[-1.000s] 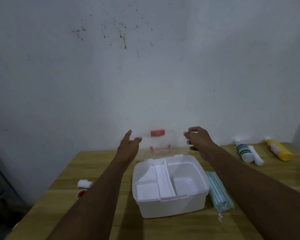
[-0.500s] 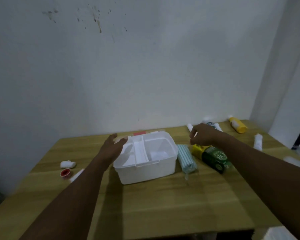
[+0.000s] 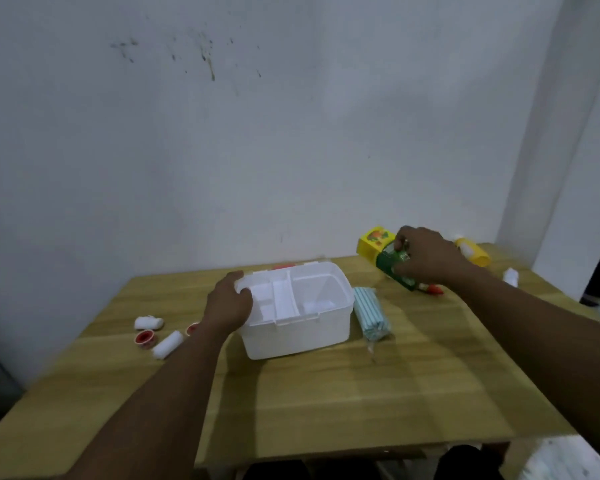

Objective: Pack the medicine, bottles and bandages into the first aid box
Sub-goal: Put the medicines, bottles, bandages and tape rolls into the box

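Observation:
The white first aid box (image 3: 302, 330) stands open in the middle of the wooden table (image 3: 361, 393), its inner tray showing several compartments with nothing in them. My left hand (image 3: 227, 304) grips the box's left rim. My right hand (image 3: 426, 258) holds a green and yellow medicine carton (image 3: 383, 252) lifted above the table, to the right of the box. A pack of light blue face masks (image 3: 371, 313) lies against the box's right side. White bandage rolls (image 3: 167, 344) and red-and-white tape rolls (image 3: 144, 338) lie left of the box.
A yellow bottle (image 3: 473, 253) lies at the back right, and a small white bandage (image 3: 510, 275) lies near the right edge. The box's lid hangs behind the box against the white wall. A small red item (image 3: 433, 289) lies under my right wrist.
The lid went from upright to folded back behind the box. My left hand dropped onto the box's left rim. My right hand took hold of the green and yellow carton and raised it.

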Demonstrator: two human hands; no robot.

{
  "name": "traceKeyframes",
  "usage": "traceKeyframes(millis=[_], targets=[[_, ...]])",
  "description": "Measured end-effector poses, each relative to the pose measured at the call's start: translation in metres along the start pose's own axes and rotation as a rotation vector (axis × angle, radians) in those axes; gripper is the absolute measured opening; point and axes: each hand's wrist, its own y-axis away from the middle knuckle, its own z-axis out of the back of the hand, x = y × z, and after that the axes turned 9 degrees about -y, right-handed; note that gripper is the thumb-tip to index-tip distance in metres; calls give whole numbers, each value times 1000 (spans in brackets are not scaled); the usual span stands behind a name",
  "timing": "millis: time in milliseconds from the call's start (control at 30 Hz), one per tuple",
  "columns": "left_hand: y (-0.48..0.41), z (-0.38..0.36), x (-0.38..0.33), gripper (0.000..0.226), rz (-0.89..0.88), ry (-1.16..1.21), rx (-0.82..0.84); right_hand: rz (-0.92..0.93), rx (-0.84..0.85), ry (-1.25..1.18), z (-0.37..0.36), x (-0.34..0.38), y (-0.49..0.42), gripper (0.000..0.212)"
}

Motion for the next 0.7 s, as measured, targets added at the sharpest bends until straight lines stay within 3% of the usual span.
traceKeyframes(millis=[67,200,367,567,700], targets=[[-5,-1,2,45,-9,6,-15,95,56,-2,9,32,-13,37],[-17,-4,7,42,-20,32,-22,261,329,247,0,94,-24,38],[-22,-7,12,40,-17,38,-28,406,390,485,-46,125,-29,31],[-21,-8,14,40,-25,44,-34,414,418,304,-92,126,-26,33],[-22,-10,14,41,-23,44,-37,386,333,171,-103,110,-22,37]])
